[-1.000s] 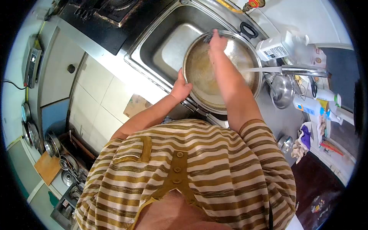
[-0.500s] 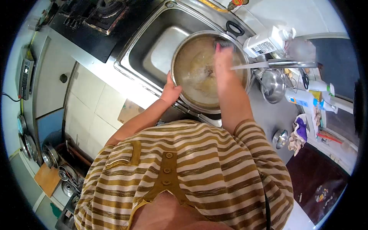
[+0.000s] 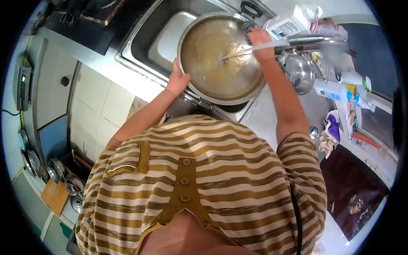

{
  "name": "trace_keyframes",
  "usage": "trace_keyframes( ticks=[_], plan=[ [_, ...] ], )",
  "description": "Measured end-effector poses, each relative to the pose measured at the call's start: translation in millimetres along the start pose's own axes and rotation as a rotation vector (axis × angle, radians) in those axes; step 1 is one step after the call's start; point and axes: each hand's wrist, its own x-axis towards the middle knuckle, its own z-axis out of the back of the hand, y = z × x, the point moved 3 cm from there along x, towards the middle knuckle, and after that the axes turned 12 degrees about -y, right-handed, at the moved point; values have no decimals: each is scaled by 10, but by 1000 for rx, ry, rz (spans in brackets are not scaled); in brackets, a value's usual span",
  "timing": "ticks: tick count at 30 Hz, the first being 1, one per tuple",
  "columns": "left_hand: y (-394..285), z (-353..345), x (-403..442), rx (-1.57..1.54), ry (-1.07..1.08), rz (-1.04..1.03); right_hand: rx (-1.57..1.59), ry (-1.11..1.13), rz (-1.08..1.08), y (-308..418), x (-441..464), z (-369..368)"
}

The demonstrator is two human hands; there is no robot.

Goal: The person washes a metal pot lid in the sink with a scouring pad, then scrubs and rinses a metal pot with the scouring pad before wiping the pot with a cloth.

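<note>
A wide metal pan (image 3: 183,76) with cloudy brownish water in it rests over the sink (image 3: 148,42). My left hand (image 3: 177,80) grips its near-left rim, thumb on the edge. Against the far right inner wall, my right hand (image 3: 262,44) is closed around a dark grey, wiry scouring pad (image 3: 247,29), mostly hidden by the fingers. The faucet (image 3: 297,41) reaches in from the right over my right wrist, and a stream of water falls into the pan.
A black stovetop (image 3: 89,32) lies to the left. At the right stand a white pump bottle (image 3: 285,24), a steel bowl (image 3: 301,70) and other bottles. A purple and beige cloth (image 3: 332,129) hangs near the counter's right end.
My right hand has moved from over the pan's middle-right to its far right wall, with the scouring pad. The view has shifted, and the left hand keeps its hold on the rim.
</note>
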Motion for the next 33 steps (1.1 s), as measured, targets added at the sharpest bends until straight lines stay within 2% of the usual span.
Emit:
trace_keyframes(
  ticks=[1,2,3,5,7,9,11,12,13,14,15,17,20,23,24,26,27,29,31,33],
  plan=[
    [26,-8,10,3,-9,-56,-74,108,51,-104,-126,-76],
    [60,-6,24,2,24,41,-205,369,-6,-156,-315,-146],
    [-26,22,-25,-52,47,91,-220,359,115,-37,-346,89],
    [33,1,6,-97,59,80,-53,629,-3,87,-592,359],
    [-14,7,-2,-75,51,66,62,713,-38,324,-753,702],
    [-45,27,-37,-48,44,59,303,858,-306,605,-822,916],
    [-27,7,-19,-146,118,210,565,904,-432,907,-905,999],
    [-47,-7,-24,-200,109,117,655,918,-485,1087,-886,1003],
    [-30,-9,-31,-197,98,119,748,931,-534,1258,-862,979],
    [-75,-5,-53,-306,160,217,873,763,-436,1403,-848,913],
    [-91,-5,-68,-416,220,313,885,761,-421,1548,-781,816],
    [-139,32,-88,-430,224,282,1012,666,-683,1845,-623,619],
    [175,-51,31,-526,403,403,995,486,-777,2132,-166,172],
    [50,-3,-25,-599,319,416,814,228,-920,2086,289,-496],
    [17,-5,-33,-672,385,374,814,222,-916,2027,410,-656],
    [-34,-2,-72,-678,384,341,978,25,-1255,1874,516,-810],
    [-56,5,-65,-685,380,307,977,21,-1248,1870,550,-698],
    [36,-1,-21,-684,370,367,856,343,-1086,1968,466,-381],
    [-34,57,-47,-657,378,330,938,497,-913,2095,96,-239],
    [71,17,-32,-673,353,318,988,533,-918,2126,-71,-132]
  ],
)
